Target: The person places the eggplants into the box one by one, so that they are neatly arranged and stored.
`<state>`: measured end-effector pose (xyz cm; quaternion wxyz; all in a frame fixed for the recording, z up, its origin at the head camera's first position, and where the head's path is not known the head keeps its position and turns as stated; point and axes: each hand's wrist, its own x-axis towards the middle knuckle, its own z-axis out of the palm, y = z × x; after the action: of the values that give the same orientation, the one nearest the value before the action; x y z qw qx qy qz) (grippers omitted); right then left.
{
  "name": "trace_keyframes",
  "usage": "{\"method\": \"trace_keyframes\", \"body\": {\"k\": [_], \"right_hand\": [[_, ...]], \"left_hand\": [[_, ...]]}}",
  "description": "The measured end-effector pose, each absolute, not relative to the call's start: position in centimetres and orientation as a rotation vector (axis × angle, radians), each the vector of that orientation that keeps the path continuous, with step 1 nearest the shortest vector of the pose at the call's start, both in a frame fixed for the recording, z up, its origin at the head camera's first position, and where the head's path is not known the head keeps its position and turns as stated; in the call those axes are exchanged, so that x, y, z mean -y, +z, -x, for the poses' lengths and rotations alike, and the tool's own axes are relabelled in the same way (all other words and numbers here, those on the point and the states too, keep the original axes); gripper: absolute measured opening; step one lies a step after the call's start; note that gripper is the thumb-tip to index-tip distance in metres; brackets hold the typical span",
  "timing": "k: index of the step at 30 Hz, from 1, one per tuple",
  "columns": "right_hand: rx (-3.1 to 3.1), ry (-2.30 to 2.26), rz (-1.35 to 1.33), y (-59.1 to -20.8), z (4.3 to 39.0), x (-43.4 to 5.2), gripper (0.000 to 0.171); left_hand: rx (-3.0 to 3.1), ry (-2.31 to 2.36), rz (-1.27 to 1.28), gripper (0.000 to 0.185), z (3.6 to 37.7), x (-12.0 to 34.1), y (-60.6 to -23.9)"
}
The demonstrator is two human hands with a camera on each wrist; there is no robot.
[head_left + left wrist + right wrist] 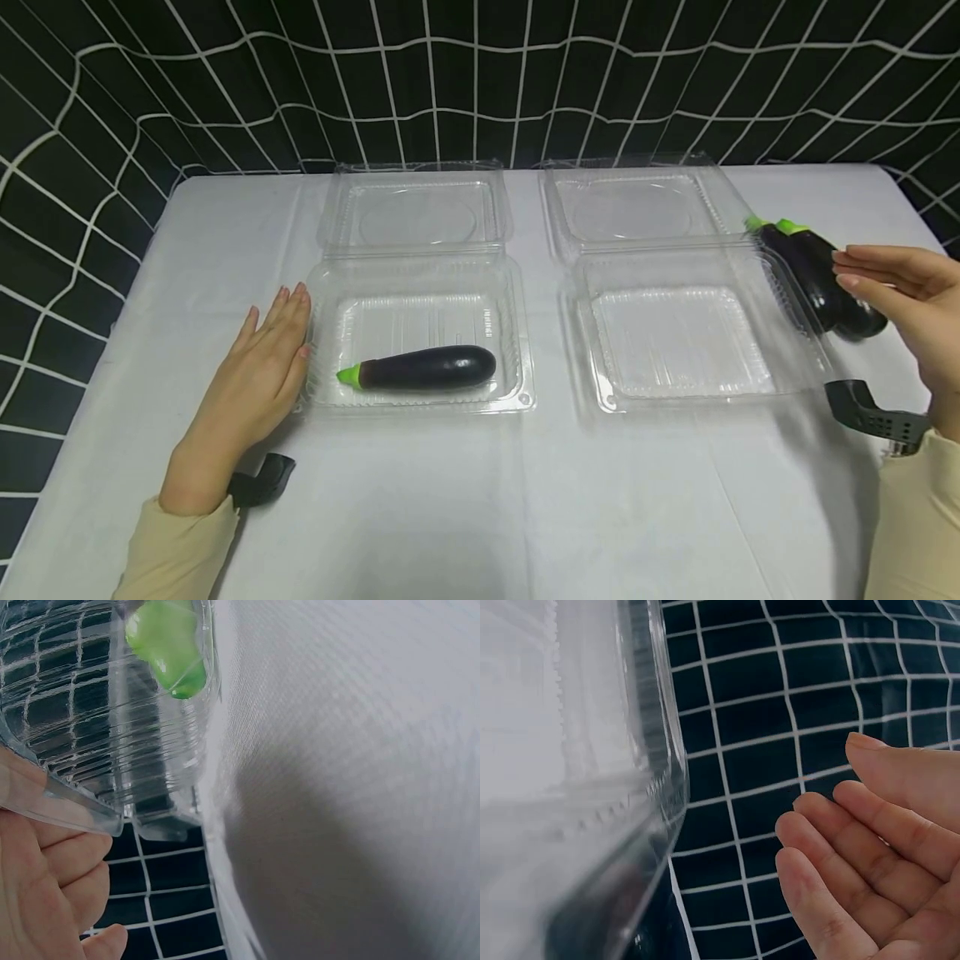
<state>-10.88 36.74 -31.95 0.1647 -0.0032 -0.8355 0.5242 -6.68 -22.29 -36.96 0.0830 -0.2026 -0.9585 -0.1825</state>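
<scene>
Two clear plastic clamshell boxes lie open on the white table. The left box holds one dark purple eggplant with a green stem. My left hand lies flat with straight fingers against that box's left wall. The right box has nothing in it. Two more eggplants lie side by side just beyond its right edge. My right hand hovers open over them, fingers relaxed and holding nothing. The right box's rim shows beside that hand.
A white cloth covers the table. Black netting with a white grid hangs behind and along the left side. Both lids lie flat towards the back. Dark wrist mounts sit at each cuff.
</scene>
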Motion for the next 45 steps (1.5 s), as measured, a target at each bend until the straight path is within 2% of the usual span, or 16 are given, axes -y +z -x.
{"method": "trace_keyframes", "body": {"k": [11,21,24,33,45], "right_hand": [[2.375,1.402,0.074,-34.3,11.0,-40.8,0.035],[2.497,1.172,0.092,-41.7,14.3,-52.5,0.038],[2.518,1.148,0.124,-42.8,14.7,-54.1,0.040],[2.417,1.346,0.097,-42.1,13.9,-52.7,0.039],[2.249,1.519,0.268,-42.3,13.4,-51.0,0.034]], "left_hand": [[2.852,-0.549,0.612,0.050,6.7,22.3,-37.0],[2.853,-0.545,0.615,0.050,6.7,22.3,-37.0],[2.863,-0.543,0.615,0.050,6.7,22.3,-37.0],[2.856,-0.536,0.618,0.050,6.7,22.4,-37.1],[2.844,-0.545,0.615,0.050,6.6,22.3,-37.0]]}}
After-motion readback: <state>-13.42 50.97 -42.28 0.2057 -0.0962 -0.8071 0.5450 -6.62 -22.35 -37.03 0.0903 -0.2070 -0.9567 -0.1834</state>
